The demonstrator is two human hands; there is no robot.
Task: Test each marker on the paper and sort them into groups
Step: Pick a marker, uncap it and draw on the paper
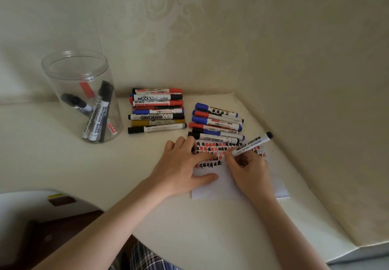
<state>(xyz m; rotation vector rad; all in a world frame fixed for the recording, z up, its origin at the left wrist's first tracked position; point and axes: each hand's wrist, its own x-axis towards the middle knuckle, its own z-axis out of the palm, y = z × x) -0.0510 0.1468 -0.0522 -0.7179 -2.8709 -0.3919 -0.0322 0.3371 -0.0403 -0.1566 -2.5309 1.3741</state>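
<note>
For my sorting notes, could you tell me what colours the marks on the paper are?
Red and black marks in rows on the paper, seen in the head view.

A cream table (63, 164) carries it all: a clear plastic jar (81, 92) stands at the left, a pile of markers (156, 110) lies mid-table, a second marker group (216, 121) sits just right, and the paper (212, 187) lies nearest.

Two marker piles (156, 110) (216, 122) lie behind the paper (212, 187); a jar (82, 95) holding markers stands far left.
</note>
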